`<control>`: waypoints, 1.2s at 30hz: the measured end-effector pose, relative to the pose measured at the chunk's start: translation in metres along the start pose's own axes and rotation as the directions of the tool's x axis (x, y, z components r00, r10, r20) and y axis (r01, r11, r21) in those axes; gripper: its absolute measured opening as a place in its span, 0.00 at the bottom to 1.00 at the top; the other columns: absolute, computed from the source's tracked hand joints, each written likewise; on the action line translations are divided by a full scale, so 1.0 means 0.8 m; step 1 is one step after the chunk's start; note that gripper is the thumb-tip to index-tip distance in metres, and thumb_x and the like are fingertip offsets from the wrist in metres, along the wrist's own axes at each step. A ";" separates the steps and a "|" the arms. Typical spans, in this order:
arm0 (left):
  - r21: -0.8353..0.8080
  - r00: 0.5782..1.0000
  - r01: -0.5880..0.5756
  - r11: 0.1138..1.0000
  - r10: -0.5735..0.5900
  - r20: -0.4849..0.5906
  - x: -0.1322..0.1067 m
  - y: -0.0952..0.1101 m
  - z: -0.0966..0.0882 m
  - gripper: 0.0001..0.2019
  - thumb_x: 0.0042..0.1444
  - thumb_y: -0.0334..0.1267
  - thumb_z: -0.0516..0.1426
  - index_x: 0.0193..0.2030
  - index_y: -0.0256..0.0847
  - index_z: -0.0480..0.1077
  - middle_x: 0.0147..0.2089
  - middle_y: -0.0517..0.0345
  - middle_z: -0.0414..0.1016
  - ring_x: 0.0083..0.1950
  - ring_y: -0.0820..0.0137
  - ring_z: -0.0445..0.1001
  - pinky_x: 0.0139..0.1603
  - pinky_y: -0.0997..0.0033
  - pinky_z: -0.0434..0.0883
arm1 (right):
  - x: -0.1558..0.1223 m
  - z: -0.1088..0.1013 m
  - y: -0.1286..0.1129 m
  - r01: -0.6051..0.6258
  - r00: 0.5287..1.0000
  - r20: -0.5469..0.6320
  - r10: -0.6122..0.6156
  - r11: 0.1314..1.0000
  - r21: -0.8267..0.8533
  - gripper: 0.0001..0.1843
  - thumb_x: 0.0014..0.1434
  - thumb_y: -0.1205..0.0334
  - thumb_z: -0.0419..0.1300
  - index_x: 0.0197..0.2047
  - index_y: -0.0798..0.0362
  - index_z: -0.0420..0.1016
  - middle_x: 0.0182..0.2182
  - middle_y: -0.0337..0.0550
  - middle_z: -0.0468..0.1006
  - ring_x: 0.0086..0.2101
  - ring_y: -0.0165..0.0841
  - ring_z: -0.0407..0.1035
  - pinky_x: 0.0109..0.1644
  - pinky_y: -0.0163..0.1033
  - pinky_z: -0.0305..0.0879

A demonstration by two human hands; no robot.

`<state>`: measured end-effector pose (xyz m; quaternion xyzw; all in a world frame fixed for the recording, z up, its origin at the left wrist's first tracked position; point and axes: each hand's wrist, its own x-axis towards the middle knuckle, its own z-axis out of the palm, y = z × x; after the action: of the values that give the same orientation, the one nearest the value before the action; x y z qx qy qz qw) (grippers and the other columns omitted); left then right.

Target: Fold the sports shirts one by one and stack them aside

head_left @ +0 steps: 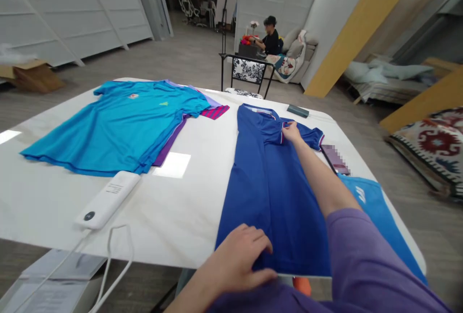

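Note:
A dark blue shirt [275, 187] lies on the white table [195, 236], its left side folded inward lengthwise, with the folded-over sleeve across the upper part. My right hand [292, 132] pinches the edge of that sleeve near the collar end. Close to the shirt's bottom hem, my left hand [242, 255] rests over the near left corner, fingers curved and thumb apart, gripping nothing; whether it touches the cloth I cannot tell. A bright blue shirt [119, 120] is spread out on the left, over purple and pink-striped garments.
A white power strip [110, 199] with a cable lies at the near left. On the right are a phone [335, 158], a dark case [298, 111] and a light blue garment [383, 216]. A chair [248, 69] stands beyond the table, and a person [270, 40] sits further back.

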<state>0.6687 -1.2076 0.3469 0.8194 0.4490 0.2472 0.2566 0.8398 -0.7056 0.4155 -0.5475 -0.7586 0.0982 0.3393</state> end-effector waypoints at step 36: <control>0.653 0.953 0.304 0.694 -0.214 -0.215 -0.042 -0.043 0.009 0.46 0.77 0.55 0.58 0.93 0.53 0.39 0.92 0.55 0.47 0.92 0.50 0.52 0.88 0.40 0.64 | 0.007 0.158 -0.126 0.495 0.779 0.421 -0.465 0.868 0.043 0.47 0.78 0.28 0.54 0.88 0.42 0.60 0.87 0.43 0.52 0.86 0.53 0.43 0.90 0.69 0.29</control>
<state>0.6363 -1.2220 0.3135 0.7676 0.6338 0.0769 -0.0561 0.6834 -0.7107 0.3756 -0.3138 -0.9303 0.0967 0.1631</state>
